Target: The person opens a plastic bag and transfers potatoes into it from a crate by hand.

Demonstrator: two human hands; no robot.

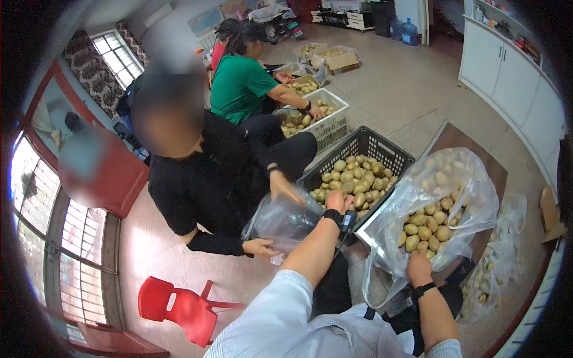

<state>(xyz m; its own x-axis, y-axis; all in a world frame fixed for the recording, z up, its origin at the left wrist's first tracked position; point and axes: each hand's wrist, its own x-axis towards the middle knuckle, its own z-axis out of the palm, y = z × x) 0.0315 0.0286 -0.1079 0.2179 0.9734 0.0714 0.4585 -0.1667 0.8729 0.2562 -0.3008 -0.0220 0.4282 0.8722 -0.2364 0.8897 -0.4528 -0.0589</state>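
My left hand (338, 202) reaches over the near side of a black plastic crate (391, 150) heaped with greenish-brown kiwifruit (358, 173). Its fingers are curled down round a kiwifruit at the edge of the heap, partly hidden by the hand itself. To the right, a clear plastic bag (471, 179) lies open on its side with many browner kiwifruit (431, 230) inside. My right hand (419, 268) is closed on the near rim of this bag, just below the fruit.
Beside my left arm, a person in black (209, 179) handles another clear bag (277, 224). Beyond, a person in green (242, 86) reaches into a white crate (334, 128) of fruit. A red chair (182, 313) stands lower left; filled bags (492, 274) lie at right.
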